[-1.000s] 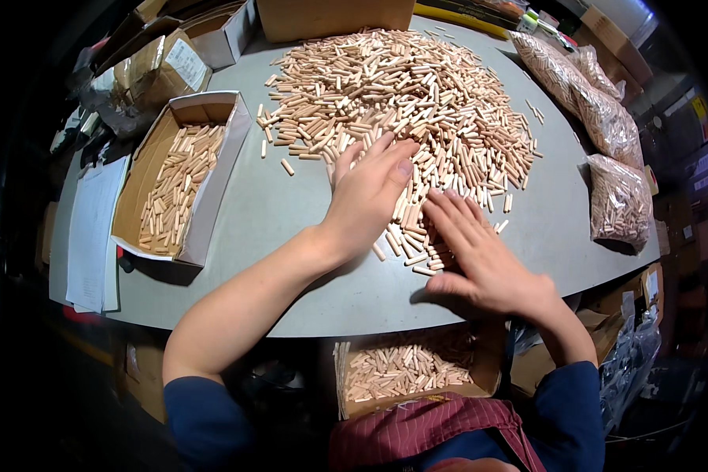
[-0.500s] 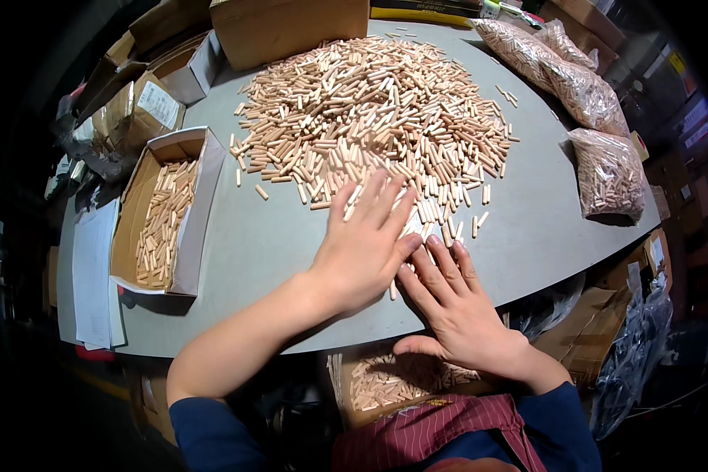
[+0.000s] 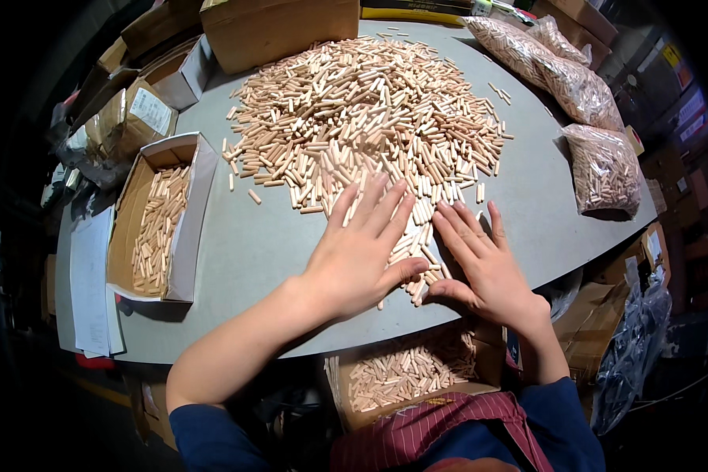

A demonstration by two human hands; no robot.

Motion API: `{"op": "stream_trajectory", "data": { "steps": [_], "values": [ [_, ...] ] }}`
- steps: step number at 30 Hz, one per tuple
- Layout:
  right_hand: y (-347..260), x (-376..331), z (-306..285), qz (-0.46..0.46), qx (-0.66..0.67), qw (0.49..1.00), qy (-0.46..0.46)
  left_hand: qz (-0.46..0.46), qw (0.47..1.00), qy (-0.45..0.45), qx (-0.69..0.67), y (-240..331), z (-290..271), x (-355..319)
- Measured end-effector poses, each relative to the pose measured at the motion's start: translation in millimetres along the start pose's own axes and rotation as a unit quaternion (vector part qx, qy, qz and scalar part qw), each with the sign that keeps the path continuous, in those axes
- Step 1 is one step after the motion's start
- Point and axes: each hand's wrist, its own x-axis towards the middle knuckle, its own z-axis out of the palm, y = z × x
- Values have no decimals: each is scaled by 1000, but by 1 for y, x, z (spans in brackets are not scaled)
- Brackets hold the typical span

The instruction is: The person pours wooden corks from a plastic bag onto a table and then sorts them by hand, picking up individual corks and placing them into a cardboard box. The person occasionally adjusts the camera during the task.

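Where the grey counter (image 3: 236,259) curves to its right edge, clear plastic bags of dowels (image 3: 602,169) lie, and an open white-walled cardboard box (image 3: 182,236), partly filled with dowels, sits at the left edge. A brown carton (image 3: 279,31) stands at the far edge. The left hand (image 3: 358,252) and the right hand (image 3: 484,267) lie flat with fingers spread, palms down, pressing short, pale, ridged wooden dowels (image 3: 362,126) at the near edge of the heap. Below the near edge, another box (image 3: 409,374) holds dowels.

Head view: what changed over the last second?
Both hands, left hand and right hand, flat and side by side, slid toward the near table edge, dragging dowels off the pile. Nothing gripped. Side box and bags unchanged.
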Motion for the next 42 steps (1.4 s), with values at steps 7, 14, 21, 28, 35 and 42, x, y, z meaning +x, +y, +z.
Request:
{"op": "stream_trajectory", "data": {
  "steps": [7,14,21,28,35,42],
  "values": [
    [10,-21,-12,-8,205,975,84,50,993,13,-103,-4,-2,1],
    [37,-25,13,97,273,939,186,-117,827,176,-521,-26,-3,15],
    [19,-20,4,2,324,937,130,-123,830,136,-527,-28,-7,13],
    [8,3,5,57,294,931,207,-95,854,173,-481,-27,-4,15],
    [-13,20,2,42,88,978,186,-66,890,197,-405,-25,-6,16],
    [-13,22,9,48,64,976,202,-51,922,171,-344,-22,-9,12]
  ]
}}
